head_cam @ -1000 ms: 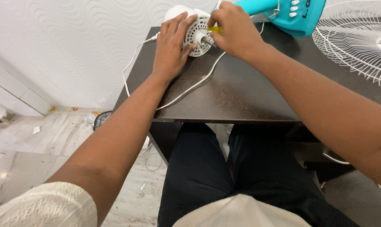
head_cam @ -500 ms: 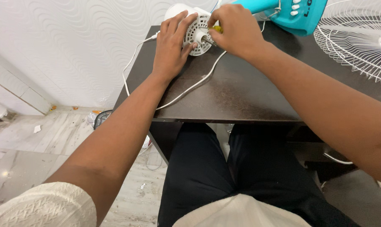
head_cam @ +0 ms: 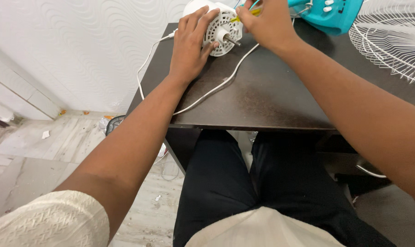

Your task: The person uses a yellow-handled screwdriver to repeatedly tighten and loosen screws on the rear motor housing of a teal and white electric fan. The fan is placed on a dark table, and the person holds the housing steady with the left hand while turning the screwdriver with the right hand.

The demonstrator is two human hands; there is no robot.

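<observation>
— What lies nearest on the dark worktop (head_cam: 271,100)?
— A white cord (head_cam: 216,86), running toward the white fan motor (head_cam: 219,25).
— The hands?
— The left hand (head_cam: 189,43) spreads its fingers over the motor; the right hand (head_cam: 264,23) pinches a yellow tool (head_cam: 244,17).
— Beyond?
— A teal fan housing (head_cam: 333,13), and a white wire grille (head_cam: 395,41) beside it.

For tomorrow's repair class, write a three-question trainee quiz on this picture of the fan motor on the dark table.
1. True or false: the left hand rests on the white fan motor.
2. What lies at the table's right edge? A) wire fan guard B) toolbox C) kettle
3. The right hand pinches a slim ____-coloured tool.

Key: 1 true; 2 A, the wire fan guard; 3 yellow.
</observation>
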